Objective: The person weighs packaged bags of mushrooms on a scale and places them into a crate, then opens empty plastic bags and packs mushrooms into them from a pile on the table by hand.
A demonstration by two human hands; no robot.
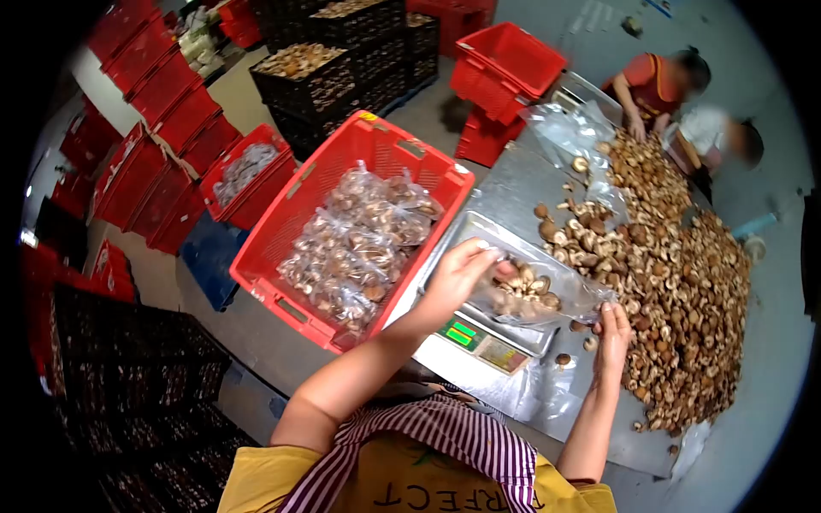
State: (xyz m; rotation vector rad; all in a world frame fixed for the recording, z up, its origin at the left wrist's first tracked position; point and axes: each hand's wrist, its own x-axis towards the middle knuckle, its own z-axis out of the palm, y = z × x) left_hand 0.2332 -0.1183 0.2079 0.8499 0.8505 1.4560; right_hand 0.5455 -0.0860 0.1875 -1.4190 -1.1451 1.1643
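A clear plastic bag of mushrooms [526,295] lies over the metal tray [479,224] of a scale with a lit green display [462,333]. My right hand [614,329] pinches the bag's edge at its right end. At the bag's left end is my left hand [464,272], its fingers bent round the plastic and partly blurred. Left of the scale stands a red crate [291,201] holding several filled bags [363,239]. A large heap of loose mushrooms [676,316] spreads over the metal table to the right.
Two people [654,85] are at the heap's far side. Empty plastic bags [571,128] lie near the table's far end. Red crates [505,73] stand beyond the table, and black crates [329,85] are stacked behind the red crate. More crates [145,368] rise at the left.
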